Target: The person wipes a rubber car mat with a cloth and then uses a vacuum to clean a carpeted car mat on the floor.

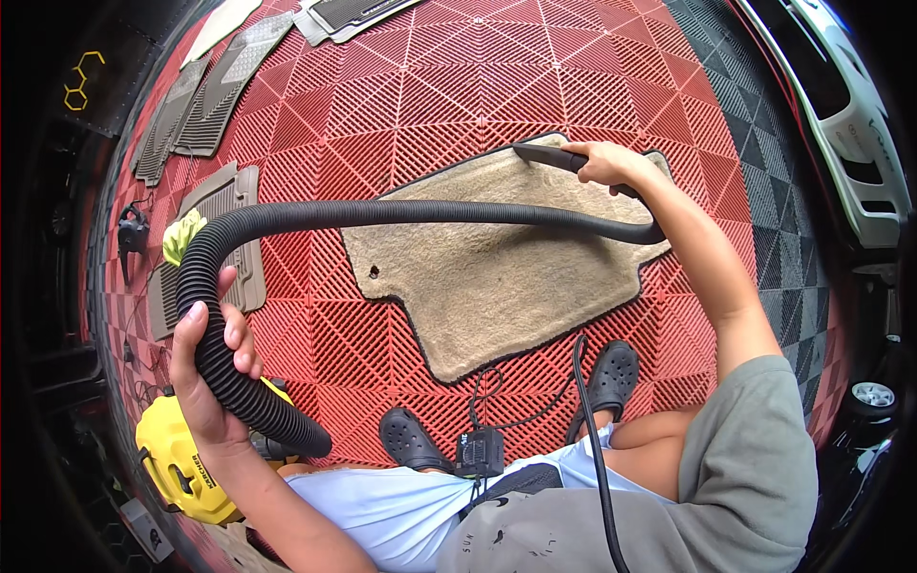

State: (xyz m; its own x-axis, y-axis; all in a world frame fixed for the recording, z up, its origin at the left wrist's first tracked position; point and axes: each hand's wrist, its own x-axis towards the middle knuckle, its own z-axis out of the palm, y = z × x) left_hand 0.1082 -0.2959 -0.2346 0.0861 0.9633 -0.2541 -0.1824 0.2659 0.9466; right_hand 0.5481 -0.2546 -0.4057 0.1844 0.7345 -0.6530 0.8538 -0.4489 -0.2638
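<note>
A beige carpet car mat [494,286] with a dark bound edge lies on the floor in front of me. My right hand [609,165] grips a black vacuum crevice nozzle [548,156], its tip at the mat's far edge. From the nozzle a black corrugated vacuum hose [401,213] arcs left above the mat. My left hand [215,358] is wrapped around the hose near its bend. Beside my left forearm stands a yellow Kärcher vacuum cleaner [183,458], partly hidden by the arm.
Ribbed rubber mats [229,93] lie at the upper left, another rubber mat [247,251] left of the carpet. A yellow-green cloth [184,235] shows behind the hose. A small black device [480,453] with a cord hangs before me. A white vehicle part [860,157] stands right.
</note>
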